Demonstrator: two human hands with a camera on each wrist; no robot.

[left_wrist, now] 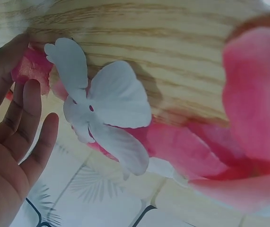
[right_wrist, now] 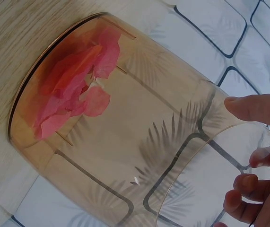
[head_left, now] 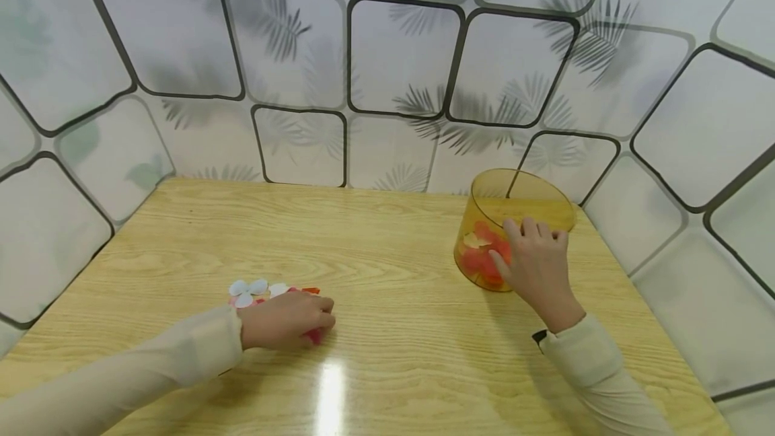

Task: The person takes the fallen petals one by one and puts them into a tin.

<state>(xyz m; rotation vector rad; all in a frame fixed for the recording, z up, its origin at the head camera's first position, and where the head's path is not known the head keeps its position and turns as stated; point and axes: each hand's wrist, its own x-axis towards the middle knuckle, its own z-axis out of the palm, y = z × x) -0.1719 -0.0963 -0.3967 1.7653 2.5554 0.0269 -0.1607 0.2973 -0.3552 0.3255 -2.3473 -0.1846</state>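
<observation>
1. One amber see-through cylinder (head_left: 475,217) stands at right of centre in the head view, its open mouth upward.
2. Red and pink petals (right_wrist: 68,92) are heaped at its bottom (one orange edge and a pale scrap show among them in the right wrist view); the wall above them is see-through.
3. The right hand (head_left: 535,268) grips the cylinder's near rim, thumb against the outside, fingers hooked over the edge.
4. The left hand (head_left: 287,318), at lower left of centre in the head view, pinches a deep-pink petal (left_wrist: 33,68) (upper left in the left wrist view).
5. Just beside that hand, a white four-petalled blossom (left_wrist: 118,94) lies with loose pink petals (left_wrist: 187,149), outside the cylinder.
6. An orange piece (head_left: 311,290) shows just above the left hand's knuckles, on the wood-grain table (head_left: 387,247).
</observation>
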